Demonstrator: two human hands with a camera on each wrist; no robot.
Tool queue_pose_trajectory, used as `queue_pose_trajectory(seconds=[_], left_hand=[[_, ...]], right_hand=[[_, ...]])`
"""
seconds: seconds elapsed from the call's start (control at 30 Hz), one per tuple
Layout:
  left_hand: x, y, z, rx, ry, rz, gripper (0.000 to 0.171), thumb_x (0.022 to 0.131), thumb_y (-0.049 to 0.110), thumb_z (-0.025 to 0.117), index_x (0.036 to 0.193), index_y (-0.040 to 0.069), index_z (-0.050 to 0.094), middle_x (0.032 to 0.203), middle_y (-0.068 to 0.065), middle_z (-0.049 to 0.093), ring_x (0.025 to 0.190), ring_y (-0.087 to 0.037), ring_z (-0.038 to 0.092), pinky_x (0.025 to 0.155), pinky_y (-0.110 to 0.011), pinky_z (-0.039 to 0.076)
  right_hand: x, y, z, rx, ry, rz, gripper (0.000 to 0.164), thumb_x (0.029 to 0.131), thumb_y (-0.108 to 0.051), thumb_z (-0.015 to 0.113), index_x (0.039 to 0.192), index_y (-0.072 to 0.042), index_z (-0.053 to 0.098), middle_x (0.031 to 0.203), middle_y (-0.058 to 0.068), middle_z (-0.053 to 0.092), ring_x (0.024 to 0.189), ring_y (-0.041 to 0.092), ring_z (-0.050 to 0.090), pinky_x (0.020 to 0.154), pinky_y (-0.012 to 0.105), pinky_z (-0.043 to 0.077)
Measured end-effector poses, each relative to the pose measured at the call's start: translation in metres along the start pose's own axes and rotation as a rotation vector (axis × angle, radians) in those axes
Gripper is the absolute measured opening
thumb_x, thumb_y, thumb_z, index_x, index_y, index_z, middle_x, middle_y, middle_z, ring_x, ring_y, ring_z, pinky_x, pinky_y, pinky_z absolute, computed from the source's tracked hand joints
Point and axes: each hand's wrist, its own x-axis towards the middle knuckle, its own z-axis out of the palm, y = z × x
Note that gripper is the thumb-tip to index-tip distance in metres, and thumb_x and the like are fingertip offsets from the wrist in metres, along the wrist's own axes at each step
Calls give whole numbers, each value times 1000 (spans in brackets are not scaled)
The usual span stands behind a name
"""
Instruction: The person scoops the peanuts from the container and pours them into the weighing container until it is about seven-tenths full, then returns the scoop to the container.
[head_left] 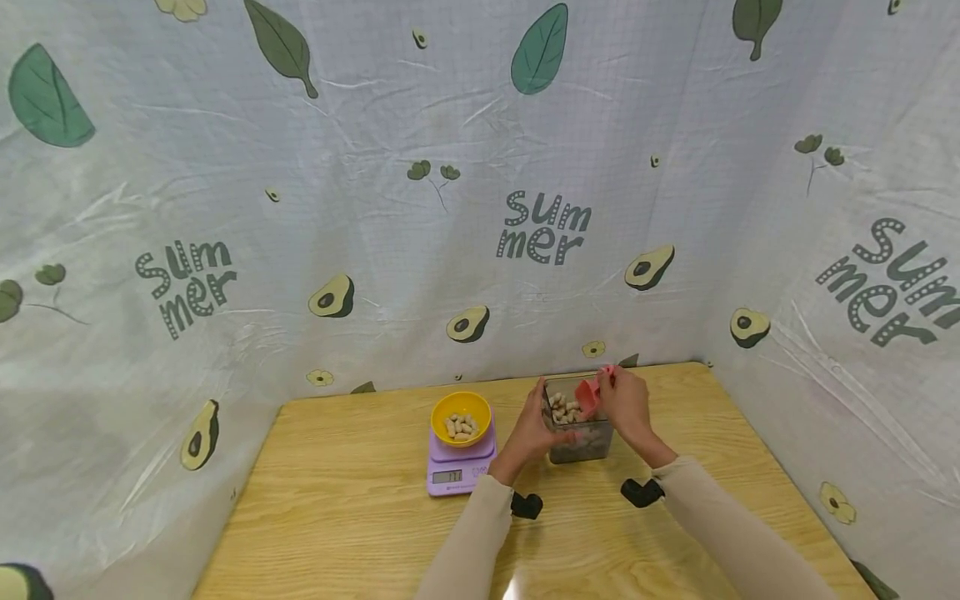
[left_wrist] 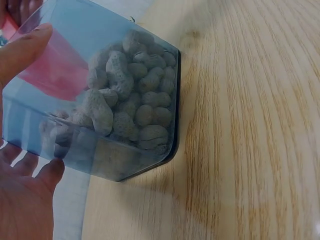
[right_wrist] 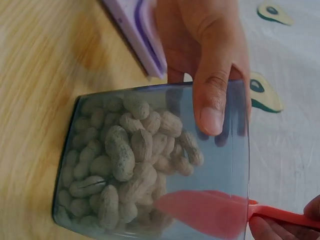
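A clear, dark-tinted plastic container [head_left: 581,448] of unshelled peanuts [left_wrist: 120,75] stands upright on the table. My left hand [head_left: 534,429] holds its left side, the thumb [right_wrist: 212,100] lying across the near wall and the fingers on the side wall. With my right hand [head_left: 626,404] I grip the handle of a red scoop [head_left: 587,397]. The scoop's bowl [right_wrist: 210,210] is inside the container, its tip down at the peanuts. Whether peanuts lie in the scoop cannot be made out. Only the fingertips of the right hand show at the right wrist view's edge.
Left of the container, a yellow bowl [head_left: 437,417] with several peanuts [head_left: 461,426] sits on a purple kitchen scale [head_left: 461,475] with a lit display. The wooden table [head_left: 352,500] meets a white printed curtain [head_left: 390,250] at the back and sides.
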Motion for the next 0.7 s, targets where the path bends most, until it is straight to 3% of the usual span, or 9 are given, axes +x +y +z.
queue_pose_trajectory(seconds=[0.17,0.27,0.6,0.7], left_hand=[[-1,-3,0,17,10,16,111,80,37,80,159,13,7,164,-13,17,148,-35,28,118,-53,30],[-1,-4,0,11,16,15,110,81,38,80,160,16,7,164,-12,17,149,-34,28,118,-53,31],[-2,1,2,0,22,-18,110,80,41,81,159,17,8,164,-11,18,147,-34,30,117,-53,33],[-2,0,3,3,28,-21,110,80,41,80,159,17,9,164,-11,18,147,-35,30,117,-54,33]], right_hand=[[-4,-10,4,-75,17,-183,32,101,-16,50,76,0,59,56,13,57,44,21,51,42,31,38],[-6,-14,5,-104,15,-244,30,102,-15,50,82,4,62,60,16,62,43,22,53,43,35,43],[1,-7,7,-76,10,-160,35,102,-17,47,74,0,58,60,17,61,50,28,58,47,42,48],[2,-4,7,-53,11,-135,37,102,-18,46,69,-2,55,59,16,58,49,26,56,45,38,44]])
